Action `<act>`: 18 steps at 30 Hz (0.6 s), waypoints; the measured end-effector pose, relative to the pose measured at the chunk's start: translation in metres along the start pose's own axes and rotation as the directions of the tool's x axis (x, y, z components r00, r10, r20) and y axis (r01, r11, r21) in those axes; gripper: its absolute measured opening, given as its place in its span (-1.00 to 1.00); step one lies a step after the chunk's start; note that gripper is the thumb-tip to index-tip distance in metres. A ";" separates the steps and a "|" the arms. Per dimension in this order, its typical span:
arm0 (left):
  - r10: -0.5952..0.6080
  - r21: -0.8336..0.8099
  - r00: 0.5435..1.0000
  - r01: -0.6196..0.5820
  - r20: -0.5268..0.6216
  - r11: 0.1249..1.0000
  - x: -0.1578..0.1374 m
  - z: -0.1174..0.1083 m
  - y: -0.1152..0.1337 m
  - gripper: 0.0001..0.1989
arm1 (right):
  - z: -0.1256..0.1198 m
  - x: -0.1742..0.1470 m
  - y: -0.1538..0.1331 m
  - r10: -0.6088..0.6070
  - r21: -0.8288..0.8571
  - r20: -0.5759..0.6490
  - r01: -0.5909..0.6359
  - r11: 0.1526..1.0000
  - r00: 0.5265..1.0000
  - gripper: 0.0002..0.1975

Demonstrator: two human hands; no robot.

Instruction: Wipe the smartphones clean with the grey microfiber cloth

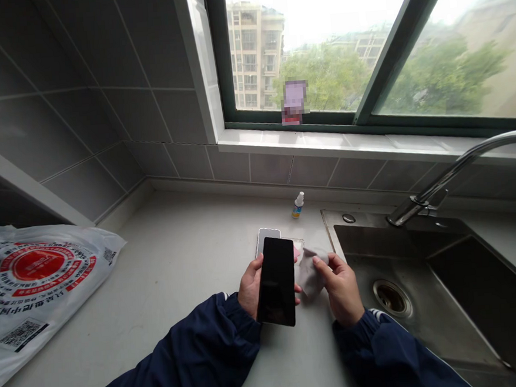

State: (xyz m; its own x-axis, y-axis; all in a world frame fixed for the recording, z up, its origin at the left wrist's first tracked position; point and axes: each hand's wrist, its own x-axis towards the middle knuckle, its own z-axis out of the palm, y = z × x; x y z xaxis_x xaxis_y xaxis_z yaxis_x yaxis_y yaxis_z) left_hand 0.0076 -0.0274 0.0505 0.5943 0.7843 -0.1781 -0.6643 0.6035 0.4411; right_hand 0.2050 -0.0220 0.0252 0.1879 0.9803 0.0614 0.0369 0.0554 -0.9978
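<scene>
A smartphone [276, 282], long axis pointing forward, is held by the left hand [248, 284]; just to its right, a grey cloth [311, 272] is pinched by the right hand [343, 288].

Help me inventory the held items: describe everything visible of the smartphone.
The smartphone is a slim black rectangle with slightly rounded corners and a glossy, glass-like front. Its screen is dark; its back is hidden. The left hand holds it screen up toward the camera, its top leaning slightly to the picture's right, with fingers showing past the right edge. It is above the pale countertop, close beside the grey cloth in the right hand; whether the cloth touches it is unclear.
</scene>
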 end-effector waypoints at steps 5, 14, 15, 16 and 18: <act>-0.143 0.006 0.988 0.142 0.054 0.990 0.005 -0.008 -0.009 -0.22 | -0.004 -0.002 -0.001 -0.177 -0.144 -0.077 0.165 0.976 0.981 -0.72; -0.150 -0.076 0.982 0.159 0.111 0.984 0.004 -0.014 -0.011 -0.33 | 0.012 -0.018 -0.002 -0.438 -0.363 0.451 0.608 0.706 0.778 -0.60; -0.137 -0.092 0.985 0.147 0.110 0.985 0.004 -0.013 -0.010 -0.35 | 0.011 -0.019 -0.002 -0.455 -0.397 0.501 0.662 0.635 0.736 -0.57; -0.116 -0.109 0.988 0.128 0.105 0.986 0.004 -0.010 -0.010 -0.36 | 0.011 -0.020 -0.002 -0.460 -0.421 0.547 0.704 0.572 0.700 -0.55; -0.067 -0.138 0.994 0.079 0.087 0.987 0.005 -0.006 -0.011 -0.38 | 0.010 -0.023 -0.005 -0.444 -0.430 0.627 0.760 0.487 0.640 -0.52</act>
State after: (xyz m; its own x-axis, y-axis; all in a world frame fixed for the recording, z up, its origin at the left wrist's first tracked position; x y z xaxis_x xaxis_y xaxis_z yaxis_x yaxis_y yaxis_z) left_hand 0.0156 -0.0296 0.0395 0.6748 0.7264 -0.1306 -0.6714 0.6777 0.3000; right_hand 0.1907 -0.0425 0.0282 -0.5119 0.7216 0.4661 0.5830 0.6903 -0.4285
